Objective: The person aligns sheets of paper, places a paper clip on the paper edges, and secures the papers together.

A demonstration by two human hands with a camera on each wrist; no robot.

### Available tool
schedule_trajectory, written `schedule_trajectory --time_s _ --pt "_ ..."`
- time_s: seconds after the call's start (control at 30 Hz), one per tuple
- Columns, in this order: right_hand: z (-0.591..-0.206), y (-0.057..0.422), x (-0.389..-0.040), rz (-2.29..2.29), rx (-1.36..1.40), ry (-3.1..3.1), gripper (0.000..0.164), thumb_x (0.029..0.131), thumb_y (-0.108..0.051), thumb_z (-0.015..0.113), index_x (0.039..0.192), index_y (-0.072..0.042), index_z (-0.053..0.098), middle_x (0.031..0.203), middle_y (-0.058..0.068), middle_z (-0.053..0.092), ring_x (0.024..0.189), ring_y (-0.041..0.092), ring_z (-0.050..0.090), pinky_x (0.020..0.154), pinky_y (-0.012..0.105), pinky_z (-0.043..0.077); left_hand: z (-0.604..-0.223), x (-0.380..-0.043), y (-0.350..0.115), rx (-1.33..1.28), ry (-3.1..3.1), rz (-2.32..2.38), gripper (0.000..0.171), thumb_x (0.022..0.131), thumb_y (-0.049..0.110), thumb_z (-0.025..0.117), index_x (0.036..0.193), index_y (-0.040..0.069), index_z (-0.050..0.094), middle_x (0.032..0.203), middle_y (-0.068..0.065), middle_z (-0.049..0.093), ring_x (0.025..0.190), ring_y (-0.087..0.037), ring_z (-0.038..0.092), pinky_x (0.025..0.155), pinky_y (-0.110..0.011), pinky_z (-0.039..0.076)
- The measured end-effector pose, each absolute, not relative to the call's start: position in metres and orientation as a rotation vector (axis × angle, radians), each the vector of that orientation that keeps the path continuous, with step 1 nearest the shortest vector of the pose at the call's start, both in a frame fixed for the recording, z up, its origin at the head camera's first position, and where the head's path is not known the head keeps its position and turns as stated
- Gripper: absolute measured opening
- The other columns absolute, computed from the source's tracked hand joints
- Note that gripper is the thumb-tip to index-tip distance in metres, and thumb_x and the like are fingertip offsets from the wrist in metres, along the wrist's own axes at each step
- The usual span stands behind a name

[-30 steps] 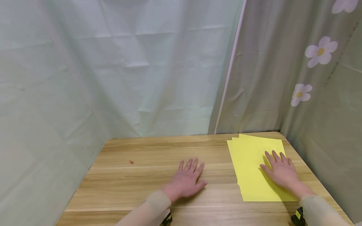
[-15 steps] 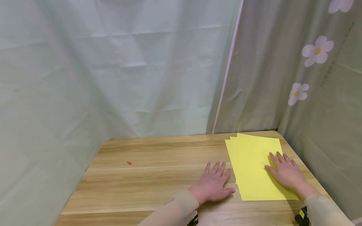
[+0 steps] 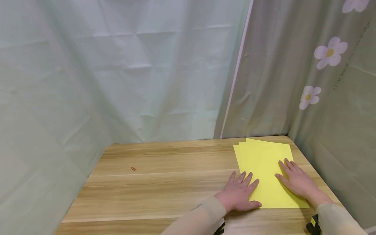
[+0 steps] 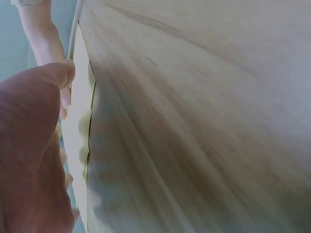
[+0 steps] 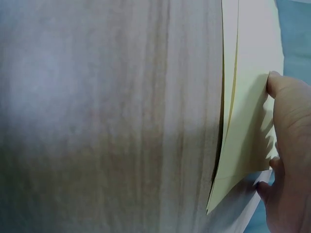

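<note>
Several sheets of yellow paper (image 3: 265, 163) lie fanned in a loose stack on the right part of the table; their layered edges show in the right wrist view. My left hand (image 3: 239, 194) spreads its fingers over the stack's left edge, thumb near the front left corner. In the left wrist view that hand (image 4: 34, 145) hovers close over the paper, casting finger shadows on it. My right hand (image 3: 296, 179) lies palm down at the stack's right edge, its fingers straight. Seen from the right wrist, the thumb of the right hand (image 5: 294, 126) touches the top sheet.
A small red paper clip (image 3: 133, 168) lies on the left part of the wooden table (image 3: 164, 195). Pale curtains (image 3: 158, 71) hang right behind the table's back edge, and a flowered curtain (image 3: 330, 54) closes off the right side.
My left hand has moved right across the table, from bare wood onto the left edge of the yellow paper. My right hand has shifted slightly right on the sheets, which lie in place.
</note>
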State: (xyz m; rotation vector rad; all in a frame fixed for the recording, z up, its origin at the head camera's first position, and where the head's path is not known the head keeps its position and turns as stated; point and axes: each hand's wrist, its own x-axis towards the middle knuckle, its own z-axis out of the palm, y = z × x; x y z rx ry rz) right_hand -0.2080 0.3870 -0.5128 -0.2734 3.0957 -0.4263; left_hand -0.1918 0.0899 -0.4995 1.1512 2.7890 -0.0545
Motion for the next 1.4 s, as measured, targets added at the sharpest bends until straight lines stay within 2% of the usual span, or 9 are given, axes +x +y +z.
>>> schedule_trajectory --time_s 0.3,0.6,1.4 --pt "-0.516 0.385 -0.211 -0.426 -0.263 3.071 0.082 0.107 -0.056 0.042 0.156 0.008 0.029 0.158 0.039 0.02 0.143 0.06 0.017 0.111 0.073 0.015 -0.5 -0.192 0.092 1.057 2.749 -0.036 0.076 0.098 0.077 0.028 0.163 0.04 0.016 0.17 0.01 0.012 0.155 -0.015 0.009 0.124 -0.049 0.011" --pt "-0.516 0.384 -0.211 -0.417 -0.261 3.068 0.082 0.106 -0.057 0.043 0.155 0.008 0.031 0.157 0.039 0.021 0.142 0.061 0.019 0.111 0.073 0.016 -0.505 -0.191 0.092 1.042 2.759 -0.058 0.074 0.097 0.078 0.028 0.162 0.043 0.016 0.169 0.012 0.012 0.155 -0.014 0.009 0.124 -0.049 0.01" --pt "-0.511 0.35 -0.204 -0.39 -0.286 3.093 0.08 0.105 -0.056 0.047 0.154 0.006 0.036 0.157 0.038 0.026 0.142 0.059 0.023 0.113 0.071 0.018 -0.504 -0.185 0.061 1.074 2.751 -0.026 0.077 0.098 0.076 0.031 0.163 0.037 0.022 0.169 0.006 0.016 0.156 -0.019 0.011 0.124 -0.047 0.013"
